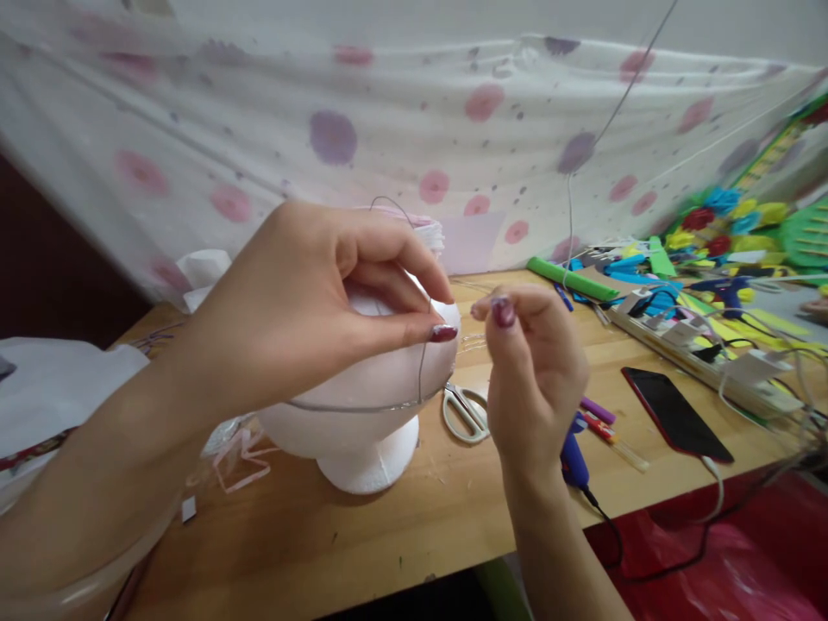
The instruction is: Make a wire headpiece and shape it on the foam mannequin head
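A white foam mannequin head (349, 435) stands on its round base on the table, partly hidden behind my hands. A thin grey wire band (362, 409) runs around it. From the band a thin wire (422, 375) rises, and my left hand (323, 285) pinches it between thumb and fingertips. More wire loops above that hand. Just to the right, my right hand (536, 371) is raised with fingers curled and thumb against the fingertips; whatever it may hold is too small to make out. Scissors with white handles (466, 414) lie between the head and my right hand.
A blue glue gun (573, 457) lies by my right wrist. Farther right are a black phone (676, 414), a power strip (705, 362) with cables, and a green roll (573, 279). Pink ribbon (239, 457) lies at the left. A spotted cloth (401, 112) hangs behind.
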Motion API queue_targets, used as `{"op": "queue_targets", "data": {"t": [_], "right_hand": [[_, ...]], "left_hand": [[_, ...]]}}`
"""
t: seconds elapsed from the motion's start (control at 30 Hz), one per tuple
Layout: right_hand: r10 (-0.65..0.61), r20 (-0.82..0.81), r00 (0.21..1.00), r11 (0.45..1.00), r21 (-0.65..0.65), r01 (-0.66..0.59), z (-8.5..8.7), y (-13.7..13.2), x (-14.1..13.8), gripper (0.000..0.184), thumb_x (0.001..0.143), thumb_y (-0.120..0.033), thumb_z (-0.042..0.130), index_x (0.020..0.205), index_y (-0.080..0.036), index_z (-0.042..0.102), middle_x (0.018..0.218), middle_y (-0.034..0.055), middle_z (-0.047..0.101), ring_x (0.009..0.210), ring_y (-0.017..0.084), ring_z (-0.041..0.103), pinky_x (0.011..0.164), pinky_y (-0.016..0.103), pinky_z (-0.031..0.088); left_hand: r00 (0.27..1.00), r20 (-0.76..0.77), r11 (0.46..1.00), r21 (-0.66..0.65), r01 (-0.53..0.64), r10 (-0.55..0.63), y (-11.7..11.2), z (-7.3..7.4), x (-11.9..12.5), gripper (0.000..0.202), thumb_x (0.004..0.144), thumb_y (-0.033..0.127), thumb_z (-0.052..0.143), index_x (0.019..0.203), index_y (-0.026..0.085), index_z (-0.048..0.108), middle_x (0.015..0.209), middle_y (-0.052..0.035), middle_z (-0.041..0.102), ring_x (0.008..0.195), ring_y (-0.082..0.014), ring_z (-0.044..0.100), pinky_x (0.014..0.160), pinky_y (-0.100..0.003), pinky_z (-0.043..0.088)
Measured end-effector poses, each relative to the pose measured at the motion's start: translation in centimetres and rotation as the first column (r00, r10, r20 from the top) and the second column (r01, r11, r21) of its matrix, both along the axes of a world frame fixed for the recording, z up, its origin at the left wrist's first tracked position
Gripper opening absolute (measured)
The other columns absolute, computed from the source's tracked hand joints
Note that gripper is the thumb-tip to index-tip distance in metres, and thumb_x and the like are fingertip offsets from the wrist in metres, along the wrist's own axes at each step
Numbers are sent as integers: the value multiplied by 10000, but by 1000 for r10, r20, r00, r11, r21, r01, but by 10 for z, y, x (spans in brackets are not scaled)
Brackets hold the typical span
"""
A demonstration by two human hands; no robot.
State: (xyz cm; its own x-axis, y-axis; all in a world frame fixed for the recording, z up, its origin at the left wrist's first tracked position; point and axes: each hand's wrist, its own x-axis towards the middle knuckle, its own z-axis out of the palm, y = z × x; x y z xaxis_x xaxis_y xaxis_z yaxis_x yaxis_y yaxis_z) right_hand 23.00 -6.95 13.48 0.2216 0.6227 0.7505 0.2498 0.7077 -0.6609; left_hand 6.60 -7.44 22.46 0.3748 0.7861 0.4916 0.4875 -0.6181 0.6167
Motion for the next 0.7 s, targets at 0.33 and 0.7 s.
{"op": "queue_targets", "data": {"t": [0.33, 0.7], "right_hand": [[300, -274, 914, 919, -174, -354, -42, 75, -11, 515, 925, -686, 336, 885, -236, 585, 826, 36, 637, 783, 200, 636, 719, 369, 541], [438, -404, 803, 802, -229, -552, -100, 69, -23, 594, 974, -624, 250, 1160, -232, 656, 1094, 46, 726, 1098, 201, 662, 961, 376, 521]], "left_hand": [[999, 29, 998, -51, -43, 44, 2, 2, 2, 118, 677, 192, 838, 738, 253, 757, 725, 55, 749, 585, -121, 706, 654, -184, 599], [985, 55, 986, 26, -166, 164, -3, -1, 8, 184, 616, 189, 888, 693, 290, 754, 713, 55, 756, 617, -172, 728, 551, -194, 601]]}}
